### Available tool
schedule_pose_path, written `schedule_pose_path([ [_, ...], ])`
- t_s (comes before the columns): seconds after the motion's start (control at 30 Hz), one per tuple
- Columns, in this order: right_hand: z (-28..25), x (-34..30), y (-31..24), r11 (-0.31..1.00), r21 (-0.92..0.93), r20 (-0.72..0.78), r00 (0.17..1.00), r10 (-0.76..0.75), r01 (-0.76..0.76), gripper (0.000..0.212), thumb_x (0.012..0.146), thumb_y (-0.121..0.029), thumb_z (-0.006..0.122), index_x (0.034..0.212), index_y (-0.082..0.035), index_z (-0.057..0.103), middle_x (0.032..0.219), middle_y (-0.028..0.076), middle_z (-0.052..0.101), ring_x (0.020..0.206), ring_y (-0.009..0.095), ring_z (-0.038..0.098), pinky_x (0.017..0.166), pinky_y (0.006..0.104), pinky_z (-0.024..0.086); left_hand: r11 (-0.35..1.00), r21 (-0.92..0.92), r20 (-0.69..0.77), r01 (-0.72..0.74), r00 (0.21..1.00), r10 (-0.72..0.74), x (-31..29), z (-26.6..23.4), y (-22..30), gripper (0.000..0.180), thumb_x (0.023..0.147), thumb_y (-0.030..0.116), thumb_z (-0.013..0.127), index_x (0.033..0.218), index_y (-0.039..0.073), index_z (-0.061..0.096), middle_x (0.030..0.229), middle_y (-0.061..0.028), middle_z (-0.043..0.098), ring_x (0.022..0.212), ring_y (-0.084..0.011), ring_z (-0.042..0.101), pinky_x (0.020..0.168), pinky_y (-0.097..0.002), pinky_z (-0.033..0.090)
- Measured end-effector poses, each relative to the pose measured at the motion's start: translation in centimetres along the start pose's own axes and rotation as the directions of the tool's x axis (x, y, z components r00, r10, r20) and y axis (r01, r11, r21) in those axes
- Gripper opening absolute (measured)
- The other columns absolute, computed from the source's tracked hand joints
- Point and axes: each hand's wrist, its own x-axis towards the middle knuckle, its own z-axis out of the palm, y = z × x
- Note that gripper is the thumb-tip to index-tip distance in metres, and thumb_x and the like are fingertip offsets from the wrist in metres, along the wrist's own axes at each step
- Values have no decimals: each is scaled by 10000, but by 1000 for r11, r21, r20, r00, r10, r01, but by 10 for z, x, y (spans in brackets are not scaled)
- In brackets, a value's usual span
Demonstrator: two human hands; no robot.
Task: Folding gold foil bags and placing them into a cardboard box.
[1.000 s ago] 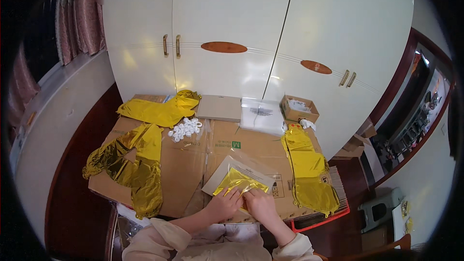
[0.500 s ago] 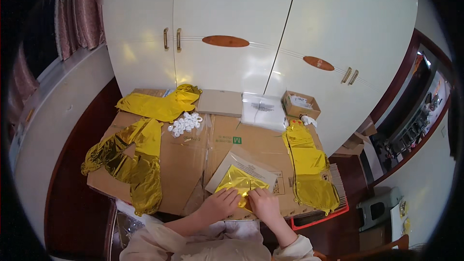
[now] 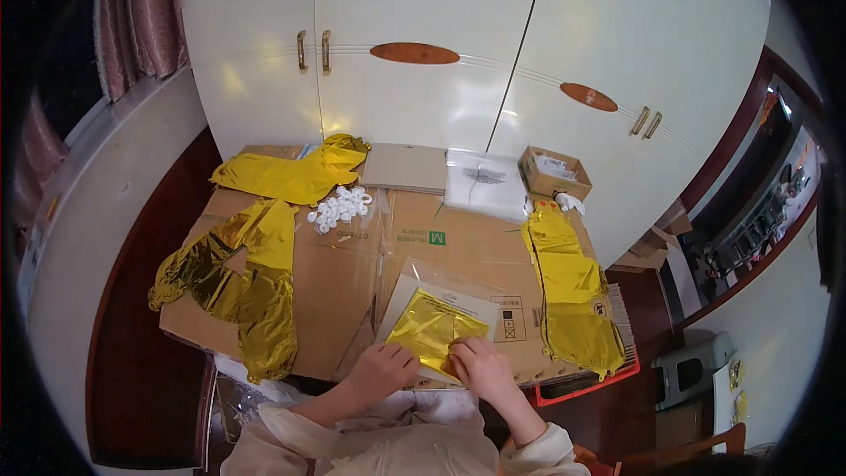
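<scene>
A folded gold foil balloon (image 3: 434,328) lies over a grey card in a clear plastic bag (image 3: 480,306), close to the front edge of the cardboard. The fingers of my left hand (image 3: 385,365) are curled closed on the foil's lower left edge. On its lower right side my right hand (image 3: 483,365) pinches the foil between thumb and fingers. The foil is flat with creases, and its lowest edge is partly hidden by my fingers.
Unfolded gold foil balloons lie at the left (image 3: 269,300), back left (image 3: 282,178) and right (image 3: 571,286). White rings (image 3: 339,209) are piled near grey cards (image 3: 405,167), clear bags (image 3: 487,183) and a small box (image 3: 555,173). A red crate (image 3: 586,388) sits below the right edge.
The foil lies flatter and wider over the card. My left hand has shifted left and slightly down, so the hands are farther apart. The whole view has tilted slightly.
</scene>
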Motion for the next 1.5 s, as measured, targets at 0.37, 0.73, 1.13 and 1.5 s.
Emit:
schedule_pose_path([
  [0.37, 0, 0, -15, 992, -68, 152, 984, -91, 103, 587, 742, -359, 746, 1236, -104, 558, 1319, 117, 521, 1242, 345, 477, 1000, 510, 402, 995, -72, -63, 73, 995, -78, -25, -12, 38, 309, 778, 243, 669, 1042, 83, 648, 882, -15, 551, 865, -163, 570, 759, -314, 456],
  [0.73, 8, 2, -16, 938, -216, 255, 943, -214, 271, 549, 796, -270, 667, 1279, -50, 528, 1311, 154, 521, 1177, 369, 541, 906, 523, 497, 969, -49, 32, 243, 970, -242, -42, -14, 42, 374, 758, 258, 726, 1094, 115, 642, 984, -27, 570, 987, -200, 562, 860, -392, 434],
  [1.13, 3, 4, -20, 916, -240, 267, 929, -258, 323, 581, 799, -217, 660, 1323, -39, 483, 1320, 178, 512, 1147, 379, 558, 879, 513, 519, 971, 16, 65, 240, 968, -241, -37, -18, 35, 408, 808, 354, 693, 1121, 99, 635, 1154, -49, 608, 1064, -211, 560, 880, -402, 411],
  [1.5, 6, 3, -13, 943, -161, 260, 934, -246, 293, 623, 778, -258, 700, 1322, -54, 475, 1318, 156, 522, 1126, 346, 557, 859, 474, 526, 977, -52, 142, 209, 969, -200, -18, -5, 37, 536, 780, 473, 684, 1200, 155, 581, 1224, -54, 576, 1161, -222, 528, 977, -449, 393],
])
